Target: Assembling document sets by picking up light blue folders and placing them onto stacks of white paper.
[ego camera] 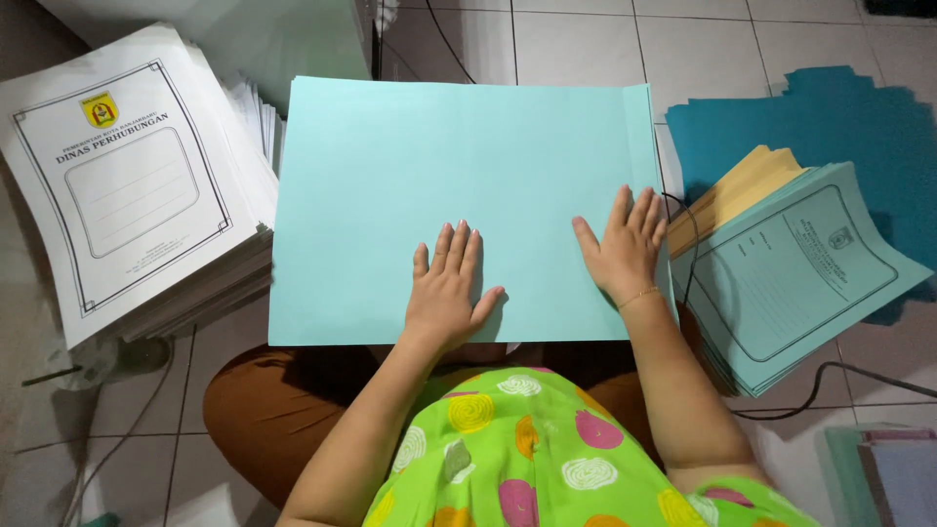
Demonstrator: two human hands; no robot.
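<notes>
- Head camera looks down at a big light blue sheet [459,195] lying flat on the person's lap, over the tiled floor [586,39].
- Left hand [446,288] lies flat and open on the sheet, fingers spread, near its bottom edge. It grips nothing.
- Right hand [623,249] is also open and flat, pressing near the sheet's right edge, where a thin folded strip runs top to bottom.
- Both hands are a little apart, with bare blue paper between them.
- Most of the sheet above the hands is bare.
- On the left sits a tall stack of white printed covers [127,185]. The sheet's left edge is just beside it.
- On the right is a pile of light blue printed covers [795,278] with tan paper [742,185] poking out from under the top one. This pile is just beside the right hand.
- Behind that pile lie dark teal sheets [839,117] on the floor.
- A black cord [839,376] runs over the tiles by the right pile.
- Bare tiles show at the top.
</notes>
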